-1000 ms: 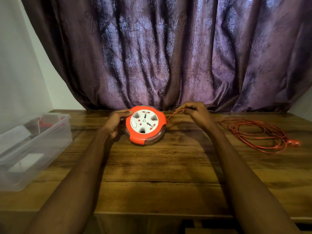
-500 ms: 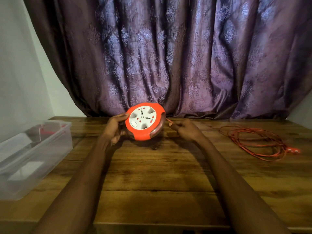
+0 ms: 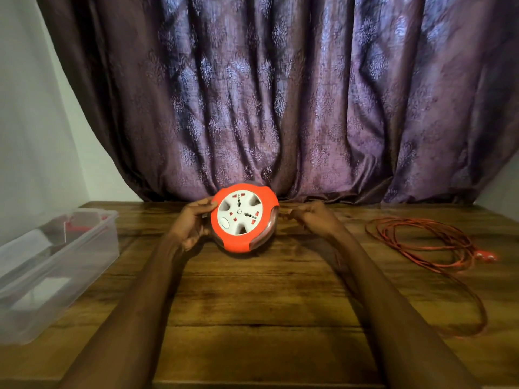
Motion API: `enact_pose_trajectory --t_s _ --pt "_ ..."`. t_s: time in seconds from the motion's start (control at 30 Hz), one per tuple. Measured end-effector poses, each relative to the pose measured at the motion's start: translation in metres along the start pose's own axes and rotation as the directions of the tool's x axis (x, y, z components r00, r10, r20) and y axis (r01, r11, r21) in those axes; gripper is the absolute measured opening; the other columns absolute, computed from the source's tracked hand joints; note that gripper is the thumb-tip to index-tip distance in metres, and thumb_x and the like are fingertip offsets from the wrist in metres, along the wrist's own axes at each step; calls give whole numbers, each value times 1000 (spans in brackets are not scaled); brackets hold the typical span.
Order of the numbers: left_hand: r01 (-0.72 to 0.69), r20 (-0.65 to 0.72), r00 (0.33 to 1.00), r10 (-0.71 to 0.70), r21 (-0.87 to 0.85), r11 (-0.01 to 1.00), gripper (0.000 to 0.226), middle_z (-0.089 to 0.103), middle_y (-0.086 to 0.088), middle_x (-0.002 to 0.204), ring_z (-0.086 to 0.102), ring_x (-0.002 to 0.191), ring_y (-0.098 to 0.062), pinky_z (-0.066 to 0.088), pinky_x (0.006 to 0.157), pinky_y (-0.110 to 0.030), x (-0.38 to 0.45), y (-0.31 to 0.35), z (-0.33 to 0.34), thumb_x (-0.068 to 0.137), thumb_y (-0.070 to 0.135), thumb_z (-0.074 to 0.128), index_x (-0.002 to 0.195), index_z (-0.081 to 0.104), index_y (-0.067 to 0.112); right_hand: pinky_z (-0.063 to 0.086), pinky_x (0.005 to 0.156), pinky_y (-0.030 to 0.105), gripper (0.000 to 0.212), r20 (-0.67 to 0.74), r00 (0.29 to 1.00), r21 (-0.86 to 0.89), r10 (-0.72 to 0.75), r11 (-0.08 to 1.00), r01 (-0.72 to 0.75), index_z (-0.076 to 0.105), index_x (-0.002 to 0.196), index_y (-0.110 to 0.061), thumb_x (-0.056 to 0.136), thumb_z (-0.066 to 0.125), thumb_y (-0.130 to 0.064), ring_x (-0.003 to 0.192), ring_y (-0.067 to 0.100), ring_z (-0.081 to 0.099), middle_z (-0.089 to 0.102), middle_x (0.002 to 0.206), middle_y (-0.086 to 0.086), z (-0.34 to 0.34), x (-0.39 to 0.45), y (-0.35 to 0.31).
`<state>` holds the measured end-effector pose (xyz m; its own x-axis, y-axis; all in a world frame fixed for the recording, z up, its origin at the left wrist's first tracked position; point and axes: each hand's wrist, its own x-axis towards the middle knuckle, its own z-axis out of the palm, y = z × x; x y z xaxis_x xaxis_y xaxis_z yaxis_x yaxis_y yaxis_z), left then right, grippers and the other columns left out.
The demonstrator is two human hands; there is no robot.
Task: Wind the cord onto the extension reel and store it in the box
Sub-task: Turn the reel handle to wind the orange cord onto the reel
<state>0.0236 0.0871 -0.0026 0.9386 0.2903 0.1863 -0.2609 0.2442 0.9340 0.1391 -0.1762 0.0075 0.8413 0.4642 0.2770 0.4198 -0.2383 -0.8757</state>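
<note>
Broadly, I'm reading this as the winding step barely under way — I see most of the cord [image 3: 421, 242] lying loose in a pile on the wooden table [image 3: 252, 304], out at about three o'clock from the reel, with one long loop trailing toward the near edge at four o'clock. Behind everything hangs a purple curtain [image 3: 280, 94]. At nine o'clock, well apart from the hands, sits the clear plastic box [image 3: 92, 248], open at the top, with something red inside it at the far end that I can't make out. Dead centre, toward twelve o'clock on the table, is the extension reel [image 3: 244, 219], orange rim and white socket face tilted up toward me, its lower edge near or on the wood — I cannot tell which. My left hand [image 3: 191, 223] is closed around the reel's nine o'clock side, thumb over the orange rim. My right hand [image 3: 314, 217] is just beside the reel at three o'clock, fingers curled shut as if pinching the cord where it enters the groove; the strand itself is too thin and dim there to confirm. The small plug [image 3: 487, 257] rests at the pile's outer end. Next, I judge, the right hand must feed cord into the groove while the left steadies or turns the reel, keeping light tension so the pile doesn't snag.
</note>
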Motion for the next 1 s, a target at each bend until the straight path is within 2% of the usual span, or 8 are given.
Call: enact_pose_trajectory --t_s 0.1,0.17,0.27,0.43,0.53,0.67,0.87,1.0 --pt "-2 35 999 1 35 999 28 75 1 86 70 68 -11 58 49 -32 -1 2 -2 86 9 53 108 70 14 33 35 18 34 227 971 95 75 991 -98 70 65 -15 97 60 -13 35 7 47 60 53 -1 5 -5 -3" --pt "6 63 998 -8 41 999 30 76 3 86 71 71 -11 59 51 -33 -1 3 -3 88 6 50 112 67 14 39 37 17 26 249 964 209 92 967 -147 68 74 -13 98 58 -12 39 7 55 65 61 1 4 -3 -5" --pt "13 72 997 -16 42 999 32 76 3 87 71 75 -11 59 54 -34 -2 4 -4 84 8 53 113 66 15 46 43 16 15 122 985 343 125 925 -160 67 86 -14 99 59 -15 44 5 61 67 73 0 -4 1 -5" --pt "7 -52 999 -1 115 993 24 76 4 84 69 72 -12 58 54 -34 3 3 -10 92 8 52 108 69 15 42 40 16 18 -244 969 403 45 913 60 64 83 -14 98 58 -9 40 2 54 63 73 4 -16 10 -4" --pt "0 -141 990 18 126 992 18 76 2 84 69 72 -15 57 51 -32 6 2 -12 92 12 56 104 69 15 47 54 28 16 -416 905 171 -87 970 172 67 80 -21 96 63 -17 53 12 60 67 72 5 -18 15 7" --pt "-3 -242 970 31 117 993 10 74 -1 81 71 63 -13 58 47 -31 8 -3 -8 92 12 58 93 67 15 56 78 42 30 -354 907 -412 -228 909 68 72 99 -28 85 56 -49 90 26 70 76 94 1 -14 13 24" --pt "27 -207 978 4 147 989 23 71 -8 96 72 67 -15 61 57 -38 9 -11 8 92 8 57 112 63 17 51 84 42 25 -349 926 -488 -146 872 -46 70 112 -28 90 59 -35 106 38 64 73 109 11 0 8 20" --pt "7 -221 975 24 137 991 28 72 -8 101 71 75 -19 61 59 -40 10 -16 19 92 8 58 118 62 16 42 93 49 44 -383 856 -702 -347 712 -25 60 129 -22 86 60 -32 116 38 52 60 126 11 7 3 17"
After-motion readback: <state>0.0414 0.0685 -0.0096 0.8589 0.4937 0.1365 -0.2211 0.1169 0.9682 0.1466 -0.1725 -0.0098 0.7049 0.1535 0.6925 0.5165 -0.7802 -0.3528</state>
